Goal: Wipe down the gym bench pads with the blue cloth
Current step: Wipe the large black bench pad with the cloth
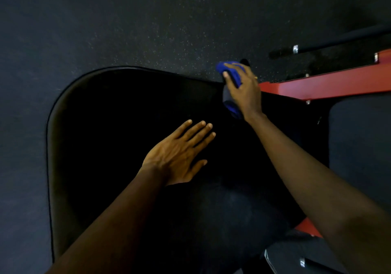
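A large black bench pad (110, 130) with a rounded far-left corner fills the middle of the head view. My left hand (179, 155) lies flat on it, fingers spread, holding nothing. My right hand (243, 89) reaches to the pad's far right edge and grips the blue cloth (230, 72), which bunches over the fingers and hangs below the palm. A second dark pad (359, 146) sits to the right.
The red steel frame (330, 83) of the bench runs out to the right behind my right hand. A black bar with metal collars (317, 47) lies on the speckled rubber floor (148, 20) beyond it. More red frame and a metal fitting (302, 261) show at bottom right.
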Available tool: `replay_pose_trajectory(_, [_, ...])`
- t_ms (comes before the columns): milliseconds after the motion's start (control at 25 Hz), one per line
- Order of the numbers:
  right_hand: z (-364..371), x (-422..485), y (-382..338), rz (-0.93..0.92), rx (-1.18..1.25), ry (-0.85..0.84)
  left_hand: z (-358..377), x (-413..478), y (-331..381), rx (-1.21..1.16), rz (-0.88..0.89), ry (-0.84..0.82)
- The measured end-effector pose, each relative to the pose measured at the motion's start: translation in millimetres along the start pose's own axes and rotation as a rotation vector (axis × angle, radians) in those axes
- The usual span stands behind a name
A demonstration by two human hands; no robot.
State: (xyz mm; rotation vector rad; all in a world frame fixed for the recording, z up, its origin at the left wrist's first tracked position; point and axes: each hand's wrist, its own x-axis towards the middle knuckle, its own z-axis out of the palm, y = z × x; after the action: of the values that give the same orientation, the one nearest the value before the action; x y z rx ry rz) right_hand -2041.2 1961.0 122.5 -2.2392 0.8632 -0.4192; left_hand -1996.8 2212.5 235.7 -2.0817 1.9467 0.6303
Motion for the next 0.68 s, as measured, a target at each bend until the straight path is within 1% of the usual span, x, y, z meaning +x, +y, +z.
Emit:
replay_pose_trajectory(80, [-9.4,-2.2,25.6,0.186,-0.051,0.014,-0.7,-0.7,2.1,0.010,-0.014,-0.020])
replay_pose_trajectory(120, [-9.9,-3.1,25.5,0.218,-0.070,0.015,-1.0,-0.7,2.6,0.012,-0.015,-0.029])
replay_pose_trajectory(160, [-9.6,-4.2,17.0,0.185,-0.074,0.019,0.2,-0.5,2.3,0.015,-0.014,-0.027])
replay_pose_trajectory(280, [-1.6,-24.2,-23.2,-0.080,-0.069,0.044,0.3,0.5,0.4,0.033,-0.031,-0.031])
replay_pose_trajectory(320, [-0.9,-40.6,-29.3,-0.110,-0.064,0.035,-1.0,0.8,1.0,0.033,-0.033,-0.035])
replay_pose_trajectory(360, [-3.4,-61.0,-27.8,-0.089,-0.066,0.031,-2.1,0.5,3.2,0.031,-0.036,-0.032])
replay_pose_trajectory(440, [-12.6,-100.7,-2.2,0.026,-0.097,0.079,-3.5,0.7,4.9,0.050,-0.042,-0.041])
replay_pose_trajectory(480, [-18.4,-110.6,16.6,0.113,-0.108,0.120,-5.0,0.7,4.8,0.047,-0.041,-0.046])
replay_pose_trajectory(600, [-28.6,-106.2,61.7,0.372,-0.099,0.193,-3.4,0.2,3.2,0.054,-0.040,-0.020])
replay_pose_trajectory(680, [-26.8,-100.1,57.7,0.445,-0.092,0.197,-1.6,-0.6,1.8,0.061,-0.042,-0.023])
